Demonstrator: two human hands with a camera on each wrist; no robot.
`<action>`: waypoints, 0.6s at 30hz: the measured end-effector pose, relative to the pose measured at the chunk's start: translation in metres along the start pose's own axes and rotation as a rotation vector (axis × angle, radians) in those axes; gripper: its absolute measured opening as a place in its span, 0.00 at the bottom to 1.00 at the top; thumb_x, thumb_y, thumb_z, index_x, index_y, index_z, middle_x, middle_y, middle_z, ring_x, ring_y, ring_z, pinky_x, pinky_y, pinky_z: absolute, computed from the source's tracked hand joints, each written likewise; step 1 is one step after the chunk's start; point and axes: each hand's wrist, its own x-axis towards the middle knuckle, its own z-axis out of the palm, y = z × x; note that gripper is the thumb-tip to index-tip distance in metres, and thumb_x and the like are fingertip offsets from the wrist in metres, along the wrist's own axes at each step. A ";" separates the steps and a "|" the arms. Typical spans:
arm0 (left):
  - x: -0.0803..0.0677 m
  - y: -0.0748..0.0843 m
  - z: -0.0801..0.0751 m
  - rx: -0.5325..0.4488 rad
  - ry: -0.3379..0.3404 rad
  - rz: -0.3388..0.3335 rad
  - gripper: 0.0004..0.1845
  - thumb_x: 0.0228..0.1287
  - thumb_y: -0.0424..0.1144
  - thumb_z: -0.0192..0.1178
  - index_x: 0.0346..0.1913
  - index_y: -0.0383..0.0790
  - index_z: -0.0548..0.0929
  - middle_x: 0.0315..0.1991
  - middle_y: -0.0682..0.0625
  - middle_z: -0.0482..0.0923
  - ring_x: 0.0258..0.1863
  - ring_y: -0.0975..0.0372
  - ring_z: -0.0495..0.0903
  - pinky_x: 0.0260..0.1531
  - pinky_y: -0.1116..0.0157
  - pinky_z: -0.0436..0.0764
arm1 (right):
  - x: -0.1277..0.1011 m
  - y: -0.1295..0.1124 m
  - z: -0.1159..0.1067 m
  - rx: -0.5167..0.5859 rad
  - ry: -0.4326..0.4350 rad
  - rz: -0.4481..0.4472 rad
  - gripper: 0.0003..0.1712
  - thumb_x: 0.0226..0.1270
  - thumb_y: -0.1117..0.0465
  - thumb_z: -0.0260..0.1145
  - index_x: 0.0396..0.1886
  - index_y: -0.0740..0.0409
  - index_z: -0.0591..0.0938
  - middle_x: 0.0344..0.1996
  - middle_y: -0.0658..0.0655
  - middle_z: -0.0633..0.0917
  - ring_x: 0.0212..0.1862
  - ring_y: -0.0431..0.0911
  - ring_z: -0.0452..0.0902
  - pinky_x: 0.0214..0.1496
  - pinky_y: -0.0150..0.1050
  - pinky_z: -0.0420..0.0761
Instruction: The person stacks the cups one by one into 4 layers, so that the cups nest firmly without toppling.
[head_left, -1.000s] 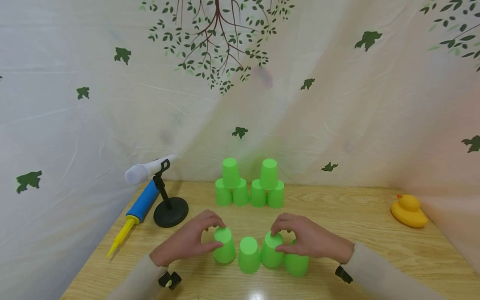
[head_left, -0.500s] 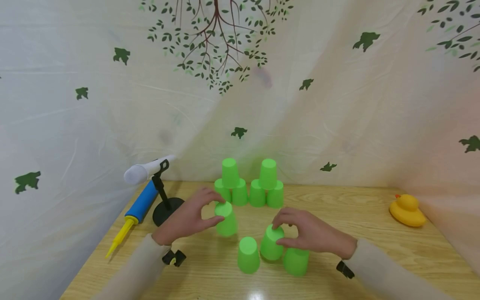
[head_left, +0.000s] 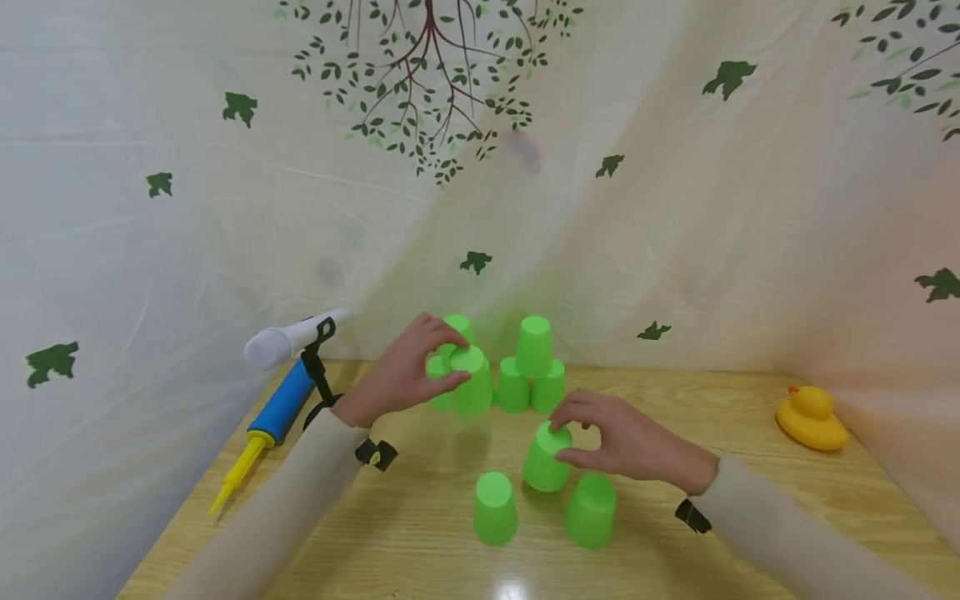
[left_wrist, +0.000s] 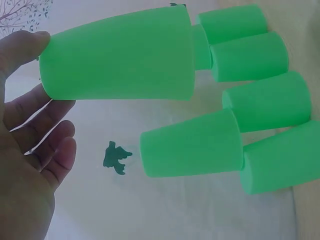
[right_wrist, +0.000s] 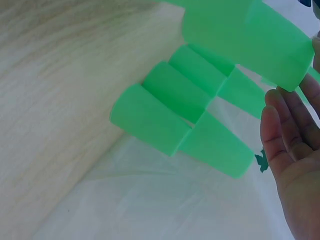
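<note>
Pinching lifted cup (head_left: 473, 383) top: left fingers (head_left: 442, 385); right fingers (head_left: 572, 457) likewise, second cup (head_left: 546, 460).

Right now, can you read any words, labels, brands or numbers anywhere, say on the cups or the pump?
None: no readable text in any view.
The green cups are plain.
The blue and yellow pump, microphone and rubber duck show no lettering.
The backdrop carries only leaf prints.
</note>
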 end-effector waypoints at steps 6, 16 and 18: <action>0.018 -0.007 0.003 0.023 -0.018 -0.033 0.19 0.51 0.52 0.59 0.42 0.44 0.76 0.39 0.57 0.71 0.41 0.61 0.64 0.41 0.66 0.67 | 0.003 0.002 -0.011 -0.021 0.045 -0.023 0.14 0.52 0.51 0.64 0.39 0.47 0.76 0.38 0.41 0.74 0.38 0.37 0.70 0.36 0.35 0.72; 0.038 -0.022 0.016 0.066 0.012 -0.072 0.18 0.50 0.51 0.60 0.39 0.42 0.77 0.37 0.56 0.72 0.40 0.61 0.64 0.42 0.67 0.66 | 0.009 0.004 -0.024 -0.031 0.111 -0.034 0.14 0.49 0.53 0.67 0.37 0.50 0.77 0.38 0.43 0.75 0.36 0.37 0.70 0.34 0.34 0.74; 0.043 -0.026 0.020 0.079 0.021 -0.078 0.18 0.50 0.51 0.60 0.38 0.42 0.77 0.37 0.56 0.73 0.40 0.61 0.64 0.41 0.67 0.66 | 0.008 0.004 -0.025 -0.032 0.110 -0.026 0.14 0.49 0.53 0.66 0.37 0.49 0.77 0.38 0.43 0.74 0.37 0.37 0.70 0.34 0.34 0.74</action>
